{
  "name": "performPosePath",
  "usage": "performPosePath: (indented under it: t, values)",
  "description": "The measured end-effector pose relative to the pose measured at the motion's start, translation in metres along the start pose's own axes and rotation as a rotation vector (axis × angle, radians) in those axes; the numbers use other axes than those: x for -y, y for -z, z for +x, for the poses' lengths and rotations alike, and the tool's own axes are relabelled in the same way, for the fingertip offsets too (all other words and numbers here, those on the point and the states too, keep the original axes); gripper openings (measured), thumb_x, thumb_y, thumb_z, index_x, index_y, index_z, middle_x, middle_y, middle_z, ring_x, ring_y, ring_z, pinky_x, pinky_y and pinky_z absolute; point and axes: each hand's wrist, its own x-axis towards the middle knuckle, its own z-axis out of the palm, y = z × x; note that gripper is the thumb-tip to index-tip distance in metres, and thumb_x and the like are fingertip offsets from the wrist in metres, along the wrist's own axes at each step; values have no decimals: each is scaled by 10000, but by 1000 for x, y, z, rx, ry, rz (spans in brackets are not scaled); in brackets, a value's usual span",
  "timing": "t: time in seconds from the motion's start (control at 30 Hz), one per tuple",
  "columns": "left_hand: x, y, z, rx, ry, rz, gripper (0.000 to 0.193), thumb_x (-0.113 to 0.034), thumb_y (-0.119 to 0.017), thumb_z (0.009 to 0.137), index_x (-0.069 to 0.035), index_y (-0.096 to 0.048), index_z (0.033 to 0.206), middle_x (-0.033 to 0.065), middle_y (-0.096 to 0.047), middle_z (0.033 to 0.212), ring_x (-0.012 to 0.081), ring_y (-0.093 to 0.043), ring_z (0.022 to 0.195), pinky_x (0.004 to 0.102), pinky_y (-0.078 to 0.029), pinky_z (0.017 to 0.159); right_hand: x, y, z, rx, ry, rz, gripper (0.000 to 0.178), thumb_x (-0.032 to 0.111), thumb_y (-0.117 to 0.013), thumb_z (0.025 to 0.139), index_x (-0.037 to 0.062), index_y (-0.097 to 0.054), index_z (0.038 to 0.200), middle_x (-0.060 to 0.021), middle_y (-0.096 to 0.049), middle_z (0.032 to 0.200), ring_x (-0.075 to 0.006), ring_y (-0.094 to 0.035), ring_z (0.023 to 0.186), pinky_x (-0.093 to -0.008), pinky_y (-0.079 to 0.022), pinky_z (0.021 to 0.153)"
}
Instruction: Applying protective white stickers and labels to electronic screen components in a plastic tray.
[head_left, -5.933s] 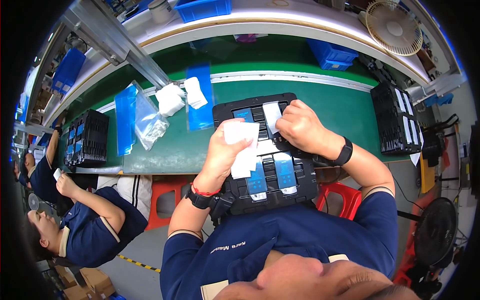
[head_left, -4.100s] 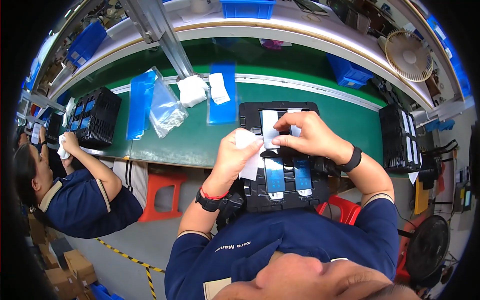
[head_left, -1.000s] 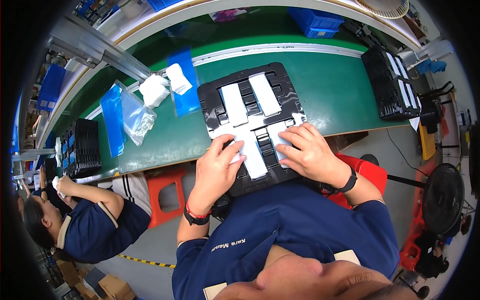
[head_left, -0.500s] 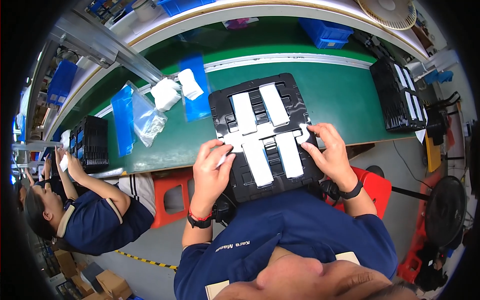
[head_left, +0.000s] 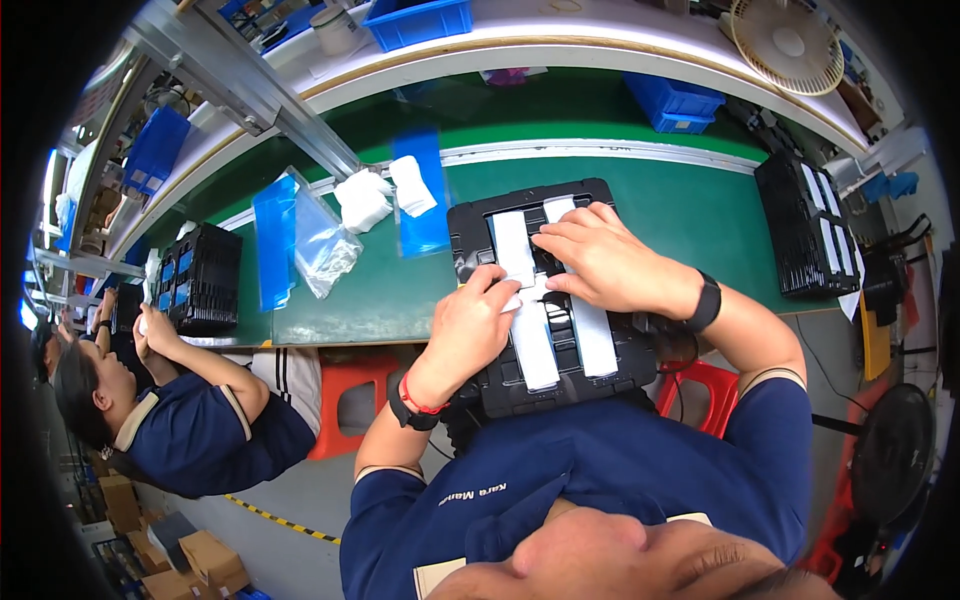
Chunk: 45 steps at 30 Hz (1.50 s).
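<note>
A black plastic tray (head_left: pixel 630 358) rests at the bench's near edge, in front of my body. Several white strips (head_left: pixel 533 345) lie in its compartments in two rows, over blue-edged pieces. My left hand (head_left: pixel 468 325) is at the tray's left middle, thumb and fingers pinched on a small white piece (head_left: pixel 513 302) whose kind I cannot make out. Reaching across from the right, my right hand (head_left: pixel 610 265) lies over the tray with fingers stretched out, its fingertips at the strips near the middle. It covers most of the far right strip.
On the green bench (head_left: pixel 370 305), blue sheets (head_left: pixel 275 240), a clear plastic bag (head_left: pixel 325 250) and stacked white pieces (head_left: pixel 362 202) lie to the left. Stacks of black trays stand at right (head_left: pixel 800 235) and left (head_left: pixel 212 275). A co-worker (head_left: pixel 190 425) sits at left.
My right hand has left the tray's right edge and moved left onto its middle. My left hand has moved inward with the small white piece. The whole view has shifted slightly.
</note>
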Motion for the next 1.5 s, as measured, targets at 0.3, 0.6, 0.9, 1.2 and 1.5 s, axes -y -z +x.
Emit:
performPosePath:
  t: [0.3, 0.6, 0.9, 1.2, 1.5]
  values:
    - [1, -4, -2, 8, -47, -9, 270, -97, -677, 762, -65, -639, 1027, 86, -600, 1069, 291, -642, 818, 378, -522, 676, -8, -17, 23, 319, -44, -85, 562, 347, -550, 890, 6, -434, 1322, -176, -416, 1377, -342, -309, 1330, -533, -202, 1078]
    - [5, -4, -6, -122, -52, -238, 295, -68, -671, 745, -40, -627, 1036, 122, -602, 1040, 315, -634, 819, 377, -522, 711, -17, -9, 16, 200, 22, -66, 578, 322, -582, 871, 53, -412, 1353, -200, -361, 1414, -353, -294, 1338, -523, -231, 1067]
    - [37, 3, -68, -61, 620, -838, 246, -87, -667, 825, -26, -623, 1059, 17, -599, 759, 81, -539, 605, 216, -429, 534, -31, 16, -86, -100, -669, 381, 445, 196, -696, 780, -31, -575, 1144, -164, -634, 930, -257, -610, 834, -339, -489, 751]
    - [27, -4, -75, -108, 731, -1190, 265, -42, -657, 831, 20, -554, 1066, 25, -591, 704, 75, -547, 521, 189, -413, 426, -3, -19, -101, -230, -806, 742, 469, 122, -697, 800, -59, -519, 1194, -38, -542, 834, -95, -539, 690, -236, -469, 643]
    - [17, 6, -62, -108, 697, -1398, 251, -34, -662, 828, 20, -545, 1043, 55, -593, 687, 110, -567, 521, 214, -446, 430, 6, -10, -89, -512, -799, 1280, 470, 34, -594, 859, -38, -382, 1273, -71, -547, 984, -110, -605, 838, -225, -512, 744]
